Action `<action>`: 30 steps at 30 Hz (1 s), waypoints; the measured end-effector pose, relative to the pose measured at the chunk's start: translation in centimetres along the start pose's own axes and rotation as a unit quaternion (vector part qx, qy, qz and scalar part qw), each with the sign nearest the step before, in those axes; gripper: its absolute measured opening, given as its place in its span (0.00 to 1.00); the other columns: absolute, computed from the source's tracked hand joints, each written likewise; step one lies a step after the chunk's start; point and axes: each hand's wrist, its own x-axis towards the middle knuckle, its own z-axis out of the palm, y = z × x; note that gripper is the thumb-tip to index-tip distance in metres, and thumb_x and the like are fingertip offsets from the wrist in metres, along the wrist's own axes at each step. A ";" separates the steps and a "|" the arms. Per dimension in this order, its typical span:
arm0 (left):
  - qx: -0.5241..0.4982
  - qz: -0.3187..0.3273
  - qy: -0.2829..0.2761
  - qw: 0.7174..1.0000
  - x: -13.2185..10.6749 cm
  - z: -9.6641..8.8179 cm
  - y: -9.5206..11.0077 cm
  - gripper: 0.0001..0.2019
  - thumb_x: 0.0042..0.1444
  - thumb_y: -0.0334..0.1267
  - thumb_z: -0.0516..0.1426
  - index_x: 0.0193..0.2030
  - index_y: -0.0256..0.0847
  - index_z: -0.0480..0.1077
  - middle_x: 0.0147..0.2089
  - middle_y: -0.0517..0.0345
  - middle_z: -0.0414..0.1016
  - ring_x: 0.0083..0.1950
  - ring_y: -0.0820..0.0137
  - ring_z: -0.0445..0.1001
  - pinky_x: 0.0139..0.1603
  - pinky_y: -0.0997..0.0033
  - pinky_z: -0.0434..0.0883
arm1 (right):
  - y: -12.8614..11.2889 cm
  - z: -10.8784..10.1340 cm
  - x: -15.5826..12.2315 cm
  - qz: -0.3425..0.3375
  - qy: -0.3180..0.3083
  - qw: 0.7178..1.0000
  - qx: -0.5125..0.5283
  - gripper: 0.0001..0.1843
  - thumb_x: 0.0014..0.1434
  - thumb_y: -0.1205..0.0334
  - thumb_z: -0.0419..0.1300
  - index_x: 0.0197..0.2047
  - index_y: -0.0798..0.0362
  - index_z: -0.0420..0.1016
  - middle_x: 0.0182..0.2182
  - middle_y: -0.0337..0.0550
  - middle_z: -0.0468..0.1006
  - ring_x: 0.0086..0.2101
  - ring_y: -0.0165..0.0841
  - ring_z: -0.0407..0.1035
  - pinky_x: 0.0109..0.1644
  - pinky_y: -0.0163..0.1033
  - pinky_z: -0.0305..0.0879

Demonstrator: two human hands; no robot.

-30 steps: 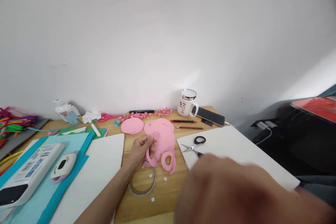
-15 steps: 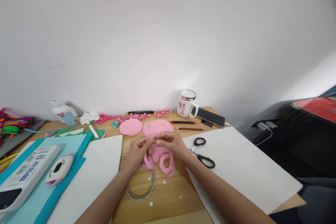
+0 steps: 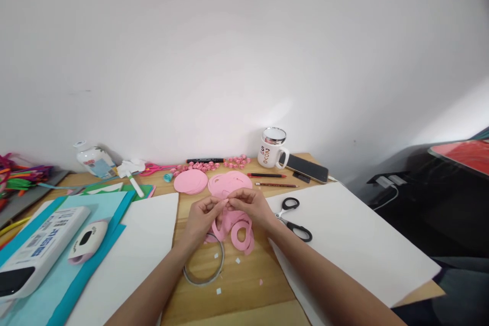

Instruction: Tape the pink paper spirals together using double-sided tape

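My left hand [image 3: 204,219] and my right hand [image 3: 250,206] meet above the middle of the table. Fingertips of both are pinched together on a small pink paper piece, mostly hidden by the fingers. Curled pink paper strips [image 3: 241,237] lie just below and between the hands. Behind them sit two piles of pink paper circles, a left pile [image 3: 190,182] and a right pile [image 3: 231,181]. Small rolled pink paper pieces [image 3: 202,166] are heaped near the wall. A roll of tape [image 3: 204,281] lies by my left wrist, and black-handled scissors [image 3: 292,219] rest right of my right hand.
A white mug [image 3: 270,150] and a phone [image 3: 307,169] stand at the back right, with a pencil [image 3: 275,185] in front. White paper sheets [image 3: 344,244] flank the work area. A white flat case [image 3: 42,252] and a white bottle [image 3: 93,160] are at left.
My fingertips have drawn closer together, hiding more of the pink paper piece. The view has shifted slightly; the things on the table stay where they were.
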 end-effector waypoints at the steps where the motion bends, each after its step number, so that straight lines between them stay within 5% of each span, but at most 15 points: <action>1: -0.002 -0.004 0.003 1.000 0.0 0.0 0.1 0.13 0.42 0.45 0.61 0.25 0.36 0.69 0.14 0.66 0.64 0.13 0.79 0.59 0.13 0.81 0.56 | -0.1 0.0 0.0 0.001 0.001 1.000 -0.005 0.14 0.39 0.57 0.68 0.27 0.56 0.75 0.23 0.40 0.77 0.26 0.29 0.71 0.37 0.39 0.69; 22: 0.011 0.021 0.011 1.000 0.4 -0.1 -0.7 0.14 0.42 0.45 0.62 0.22 0.35 0.69 0.14 0.65 0.64 0.15 0.79 0.59 0.15 0.81 0.56 | -0.2 -0.7 0.2 -0.013 -0.018 0.999 0.032 0.16 0.41 0.58 0.67 0.33 0.56 0.72 0.30 0.45 0.79 0.28 0.31 0.74 0.38 0.39 0.69; 30: 0.003 0.014 -0.002 1.000 0.2 -0.2 -0.6 0.12 0.43 0.44 0.61 0.27 0.36 0.72 0.14 0.65 0.64 0.14 0.78 0.59 0.13 0.80 0.55 | -0.5 -0.6 0.0 -0.019 0.016 0.999 -0.030 0.16 0.34 0.61 0.70 0.28 0.56 0.73 0.26 0.43 0.79 0.25 0.31 0.72 0.31 0.36 0.69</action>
